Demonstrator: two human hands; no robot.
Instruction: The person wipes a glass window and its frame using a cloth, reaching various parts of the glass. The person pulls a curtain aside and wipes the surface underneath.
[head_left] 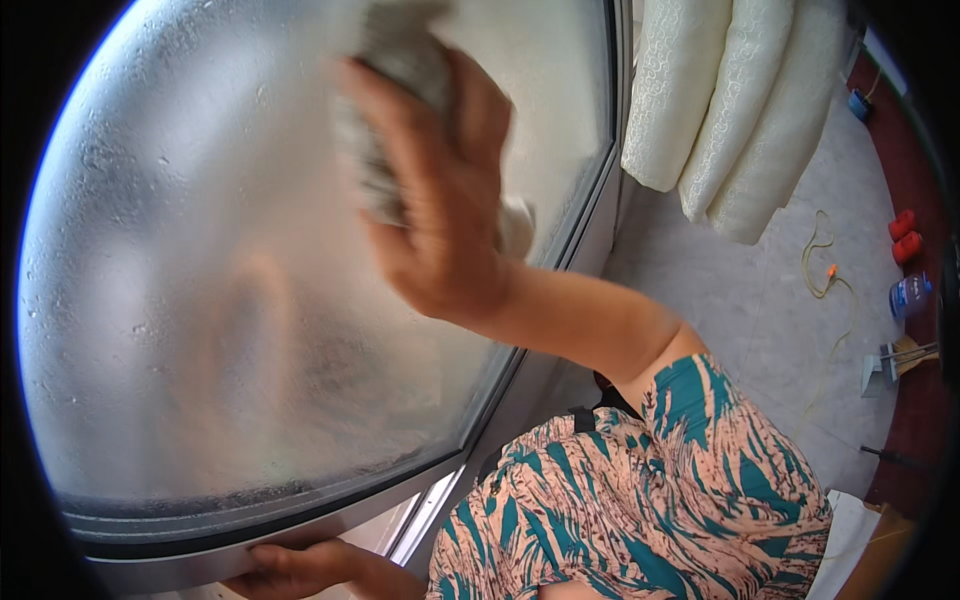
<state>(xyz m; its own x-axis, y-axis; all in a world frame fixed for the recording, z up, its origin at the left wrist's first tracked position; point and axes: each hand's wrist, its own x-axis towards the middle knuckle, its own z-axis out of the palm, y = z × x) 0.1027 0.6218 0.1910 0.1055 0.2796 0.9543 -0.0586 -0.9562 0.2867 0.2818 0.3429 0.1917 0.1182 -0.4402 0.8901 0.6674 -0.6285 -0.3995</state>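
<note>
My right hand presses a grey cloth flat against a large window pane, high on the glass. The cloth is blurred and shows above and to the left of my fingers. The pane is hazy, with streaks and small droplets. Low in the view, my left hand grips the lower edge of the grey window frame, fingers curled around it. My patterned teal and pink sleeve fills the lower right.
A cream curtain hangs bunched just right of the frame. On the pale floor beyond lie a thin yellow cord, two red objects, a blue bottle and a small stand near a dark red edge.
</note>
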